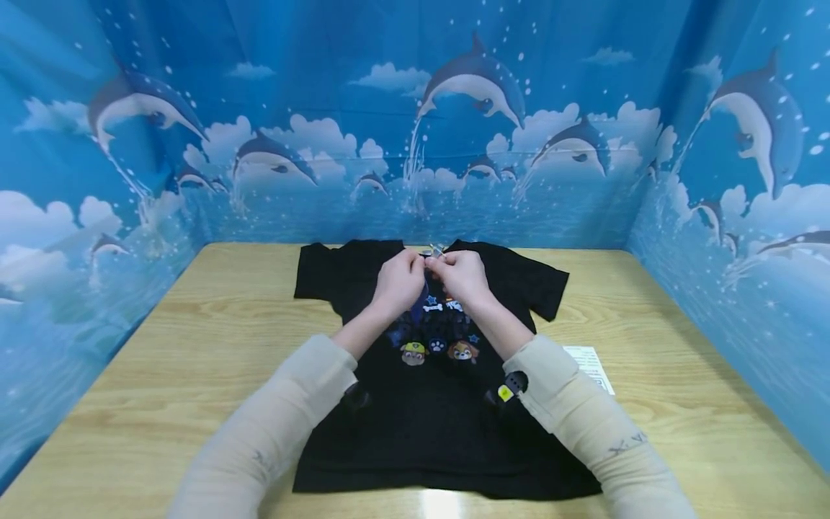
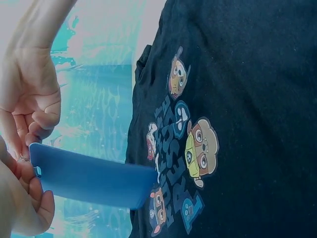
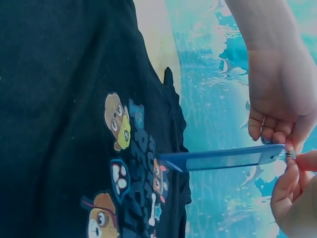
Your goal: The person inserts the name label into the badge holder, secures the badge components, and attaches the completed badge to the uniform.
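Note:
A black T-shirt (image 1: 415, 425) with cartoon dog prints (image 2: 202, 148) lies spread on the table. Over its neckline, my left hand (image 1: 400, 277) and right hand (image 1: 462, 274) meet fingertip to fingertip. From between them hangs a dark blue tag (image 2: 94, 176), its lower end overlapping the print in the wrist views. The left fingers pinch the tag's top end. A small silvery coiled piece (image 3: 290, 154) shows at that end, gripped by the right fingertips. Just beyond the fingers, something small and shiny (image 1: 436, 250) sticks up; its kind cannot be told.
A white printed paper (image 1: 588, 366) lies on the wooden table (image 1: 227, 339), partly under the right sleeve (image 1: 551, 382). Dolphin-patterned blue curtains (image 1: 311, 86) stand behind the table and along both sides.

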Tool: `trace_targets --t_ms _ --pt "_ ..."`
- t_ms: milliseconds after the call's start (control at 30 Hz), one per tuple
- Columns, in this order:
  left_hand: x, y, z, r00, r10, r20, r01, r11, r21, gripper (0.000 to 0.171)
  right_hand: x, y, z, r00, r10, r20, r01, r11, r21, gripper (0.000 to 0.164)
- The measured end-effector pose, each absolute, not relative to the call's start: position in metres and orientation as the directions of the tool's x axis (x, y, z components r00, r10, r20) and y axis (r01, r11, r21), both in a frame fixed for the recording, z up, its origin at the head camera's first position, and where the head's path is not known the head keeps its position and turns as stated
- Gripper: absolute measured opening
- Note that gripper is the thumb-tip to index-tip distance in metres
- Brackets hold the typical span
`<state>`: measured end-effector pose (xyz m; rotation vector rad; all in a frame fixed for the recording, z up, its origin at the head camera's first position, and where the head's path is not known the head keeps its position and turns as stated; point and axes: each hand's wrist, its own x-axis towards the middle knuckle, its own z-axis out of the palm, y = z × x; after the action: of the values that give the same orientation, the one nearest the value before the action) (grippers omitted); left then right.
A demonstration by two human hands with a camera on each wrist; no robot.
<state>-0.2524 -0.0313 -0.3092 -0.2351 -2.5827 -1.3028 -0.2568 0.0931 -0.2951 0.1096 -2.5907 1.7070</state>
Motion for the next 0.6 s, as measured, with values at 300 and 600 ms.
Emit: trace_targets --t_ms 300,600 --pt "-0.2521 -0.0338 -0.3078 -0.978 0.033 0.208 0.194 0.524 0.829 0.024 -0.2575 0.0871 -0.3027 -0.995 0.013 0.095 -0.089 0.241 -0.966 0.032" --pt "-0.2538 -0.0343 -0.3094 -0.978 0.019 0.208 0.192 0.474 0.859 0.023 -0.2589 0.0852 -0.3043 -0.998 0.032 0.048 -0.043 0.138 -0.989 0.028"
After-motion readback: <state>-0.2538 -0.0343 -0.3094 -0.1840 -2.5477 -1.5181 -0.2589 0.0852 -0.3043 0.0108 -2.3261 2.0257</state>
